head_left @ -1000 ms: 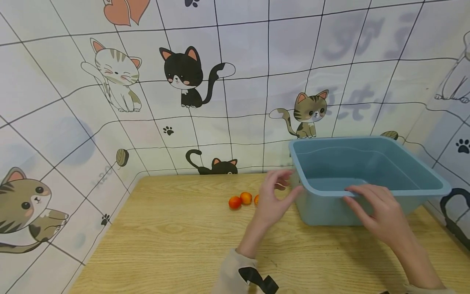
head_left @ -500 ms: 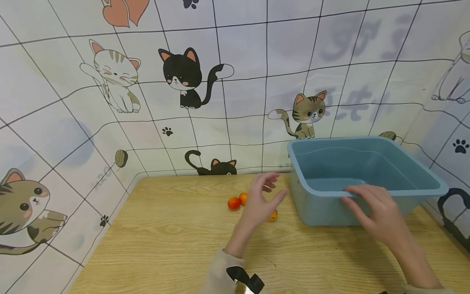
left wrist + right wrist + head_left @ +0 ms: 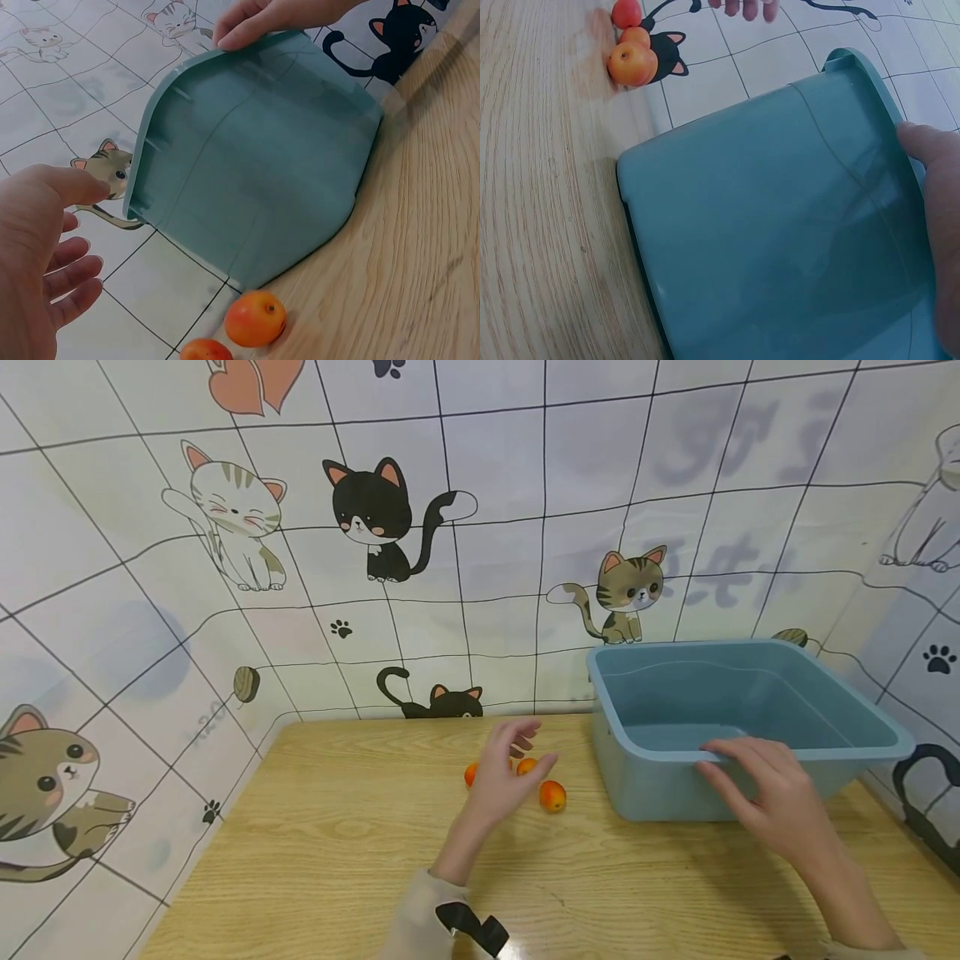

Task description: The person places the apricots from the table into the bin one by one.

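Note:
My left hand (image 3: 497, 783) hovers over the table among small orange-red fruits, with its fingers loosely bent and nothing in its grasp. Closest to its thumb, on the right, lies one round fruit (image 3: 552, 797) that looks like an apricot. A second fruit (image 3: 527, 766) sits behind it, and a redder one (image 3: 471, 774) is partly covered by the hand. With thumb outside and fingers over the edge, my right hand (image 3: 776, 793) grips the near rim of a blue-green plastic tub (image 3: 663, 785). In the right wrist view the thumb (image 3: 922, 142) presses the rim from outside.
The wooden table (image 3: 322, 843) carries the tub on its right side, near the back. A cloth wall (image 3: 495, 560) with printed cats and grid lines rises behind and at both sides. Inside, the visible part of the tub's floor (image 3: 682, 735) is bare.
My left hand has moved left, away from the tub's side and across the fruits, uncovering the nearest fruit on the right. My right hand stays on the rim, and the tub has not moved.

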`<state>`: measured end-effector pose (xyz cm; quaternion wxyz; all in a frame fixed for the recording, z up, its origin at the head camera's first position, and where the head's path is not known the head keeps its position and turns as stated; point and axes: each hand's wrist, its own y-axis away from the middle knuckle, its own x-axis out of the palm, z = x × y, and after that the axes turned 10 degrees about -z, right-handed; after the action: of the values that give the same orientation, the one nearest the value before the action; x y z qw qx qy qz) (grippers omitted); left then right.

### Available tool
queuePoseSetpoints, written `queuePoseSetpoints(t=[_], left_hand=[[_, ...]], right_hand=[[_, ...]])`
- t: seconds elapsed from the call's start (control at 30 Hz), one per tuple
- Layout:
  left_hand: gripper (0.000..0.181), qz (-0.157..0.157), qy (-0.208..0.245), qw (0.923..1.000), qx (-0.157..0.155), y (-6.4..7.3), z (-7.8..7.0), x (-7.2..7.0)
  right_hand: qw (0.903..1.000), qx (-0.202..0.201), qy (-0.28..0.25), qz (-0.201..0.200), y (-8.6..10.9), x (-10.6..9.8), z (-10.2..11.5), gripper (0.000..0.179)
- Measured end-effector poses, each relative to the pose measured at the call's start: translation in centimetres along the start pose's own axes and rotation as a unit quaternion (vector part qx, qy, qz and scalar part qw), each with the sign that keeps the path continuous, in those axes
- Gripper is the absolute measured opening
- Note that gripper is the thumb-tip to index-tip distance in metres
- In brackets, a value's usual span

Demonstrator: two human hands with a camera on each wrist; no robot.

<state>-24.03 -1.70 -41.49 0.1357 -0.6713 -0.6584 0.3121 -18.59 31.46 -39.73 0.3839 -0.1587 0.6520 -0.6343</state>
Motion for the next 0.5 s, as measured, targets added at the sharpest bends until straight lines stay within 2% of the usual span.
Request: queuePoseSetpoints(t=[0.17,0.37,0.5], left_hand=[[0.044,0.006,-0.014,0.9998,-0.011,0.2,0.6,-0.9],[0.043,0.01,-0.011,0.9996,-0.023,0.5,1.5,-2.0],[0.045,0.015,-0.036,0.9988,-0.03,0.9,2.2,-2.9]], right_hand=[[1.0,0.003,-0.003,-0.001,0.1,0.0,0.0,0.06],[1.0,0.003,-0.004,0.0,0.1,0.0,-0.1,0.06],[1.0,0.0,-0.005,0.002,0.1,0.1,-0.1,0.059]])
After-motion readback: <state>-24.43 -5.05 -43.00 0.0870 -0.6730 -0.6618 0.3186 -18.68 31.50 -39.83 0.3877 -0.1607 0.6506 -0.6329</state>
